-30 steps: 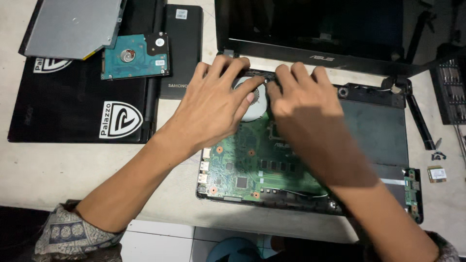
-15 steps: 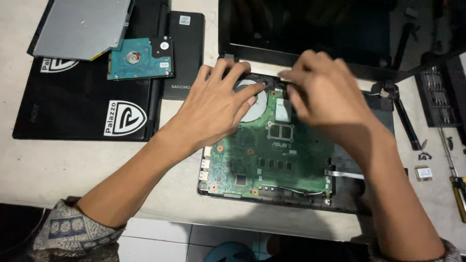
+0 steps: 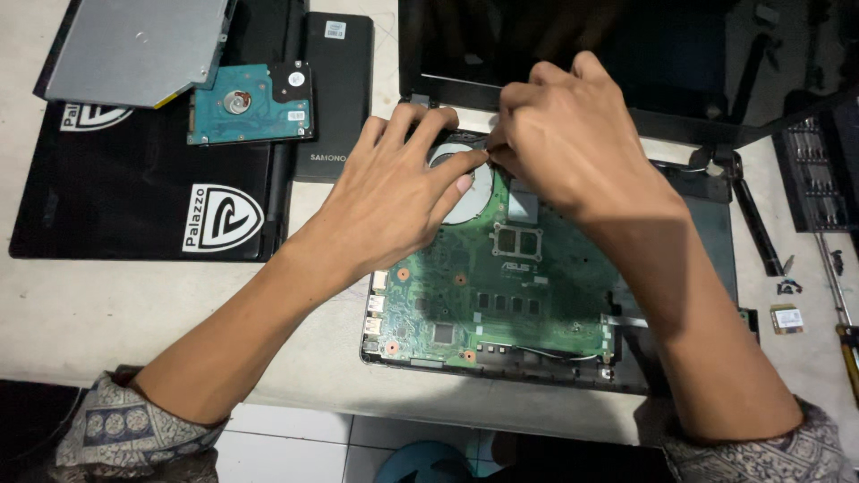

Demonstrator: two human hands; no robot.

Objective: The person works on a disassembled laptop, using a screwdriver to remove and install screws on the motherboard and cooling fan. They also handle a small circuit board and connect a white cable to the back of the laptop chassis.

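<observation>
Head view, the only one I have: since a second ago my right hand (image 3: 573, 148) has drawn up and back from the middle of the green board (image 3: 501, 286) to its top edge, next to the round cooling fan (image 3: 465, 192), so much more of the board now shows. My left hand (image 3: 394, 201) has hardly shifted; it lies spread over the fan's left side, fingertips just beside my right hand's. The opened laptop base (image 3: 698, 268) sits on the pale table (image 3: 80, 313), its dark screen (image 3: 555, 45) tipped back behind my hands. I judge that both hands have closed in on one small spot at the fan's upper rim.

My right thumb and forefinger are pinched narrow on something tiny there, but I cannot tell what; my own knuckles cover it. My left hand's fingers are splayed wide and press flat, gripping nothing.

Most of the fan is hidden under my left hand, and the board's right side lies under my right forearm. To the left a bare hard drive (image 3: 250, 103) and a flat grey optical drive (image 3: 134, 45) lie on a black cover (image 3: 134, 206). At the right edge a tray of bits (image 3: 819, 174) is cut off.
</observation>
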